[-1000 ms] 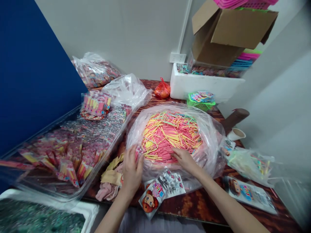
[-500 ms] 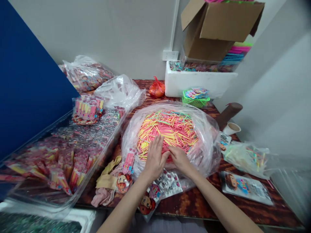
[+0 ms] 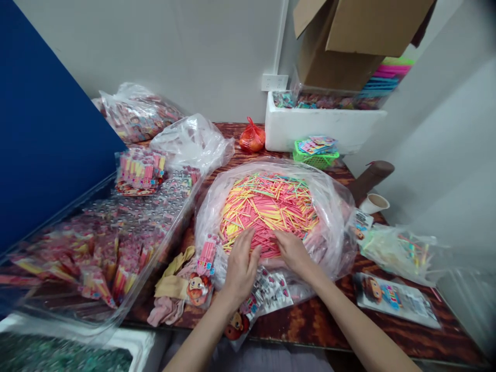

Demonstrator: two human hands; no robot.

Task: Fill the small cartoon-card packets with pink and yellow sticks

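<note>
A wide-mouthed clear plastic bag [image 3: 333,222] lies spread on the table, heaped with thin pink, yellow and green sticks [image 3: 271,206]. At the near edge of the heap, my left hand [image 3: 241,268] rests with its fingers stretched out and its thumb apart. Opposite it, my right hand [image 3: 295,253] reaches in from the right, fingers extended against the sticks. A gap with pink sticks separates the two hands. Below them lie printed pouches [image 3: 271,294], partly hidden by my left forearm. A small pack of pink sticks [image 3: 206,256] lies left of my left hand.
On the left, a clear tray [image 3: 170,232] holds many filled packs. Yellow and pink cloths [image 3: 170,289] lie beside it. Behind the heap are a red bag of round fruit [image 3: 252,138], a green basket [image 3: 315,159] and a white foam box [image 3: 321,124]. A paper cup [image 3: 374,204] stands right.
My hands have moved apart from nearly touching and drawn slightly toward me, baring pink sticks between them. The view has shifted slightly.
</note>
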